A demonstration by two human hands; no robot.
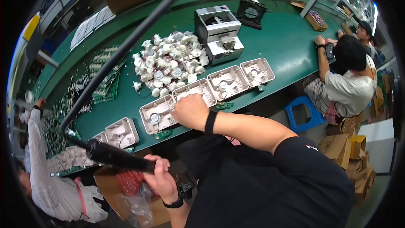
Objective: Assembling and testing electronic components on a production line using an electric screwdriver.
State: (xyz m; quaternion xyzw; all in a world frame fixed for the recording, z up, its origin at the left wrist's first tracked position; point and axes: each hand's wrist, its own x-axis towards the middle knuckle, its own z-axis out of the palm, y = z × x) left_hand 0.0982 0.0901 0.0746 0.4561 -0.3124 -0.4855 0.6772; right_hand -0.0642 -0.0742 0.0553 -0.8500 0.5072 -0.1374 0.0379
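Low in the picture, my left hand is closed round the end of a black cylindrical tool. From the tool's other end, a dark cable or rod bends sharply and runs up across the view. My right hand is curled over the inner edges of two white plastic housings, one on the left and one behind it. Its fingertips are hidden, so what they hold does not show. Inside the left housing sits a round white part with wires, and a green circuit board hangs at its front edge.
Two more housings continue the row to the right. Behind lies a heap of white round parts, beside a grey machine. Circuit boards are piled left. Co-workers sit at both sides; a blue stool stands right.
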